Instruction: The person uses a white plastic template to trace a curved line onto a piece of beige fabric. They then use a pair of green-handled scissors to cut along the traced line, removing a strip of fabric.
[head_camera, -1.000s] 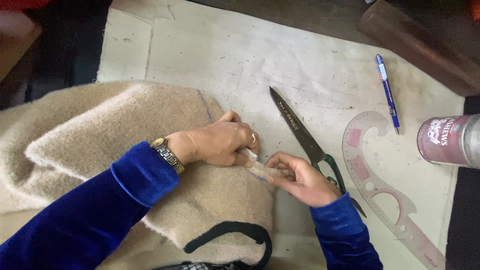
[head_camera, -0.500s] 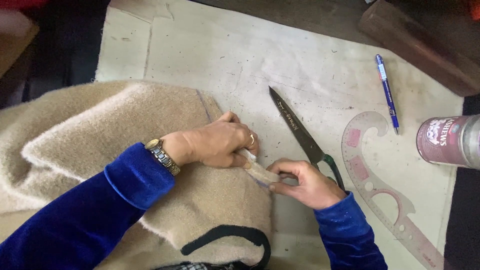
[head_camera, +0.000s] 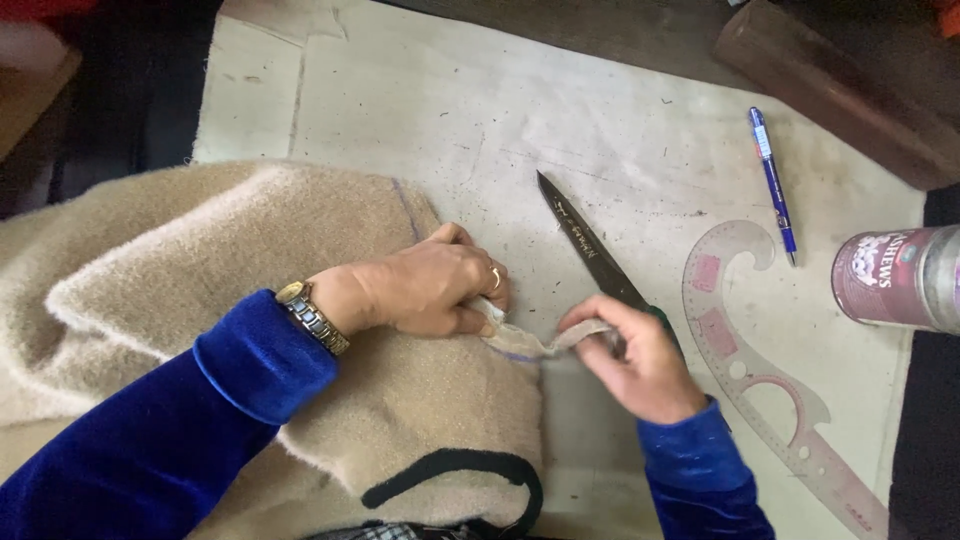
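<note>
Your right hand (head_camera: 640, 362) has slid a little toward you, fingers pinched on the narrow beige fabric strip (head_camera: 545, 342), drawing it taut from the thick beige woollen cloth (head_camera: 200, 280). Your left hand (head_camera: 425, 290) pins its other end. The strip runs left-right. Beyond lie steel scissors (head_camera: 585, 245), pointing away-left.

Fabric to my left, tools to my right

On the desk (head_camera: 640, 130) the fabric (head_camera: 200, 300) lies left; scissors (head_camera: 590, 250) sit beside it, then the curved ruler (head_camera: 770, 390), with the pen (head_camera: 772, 180) behind and the can (head_camera: 900, 278) far right.
</note>
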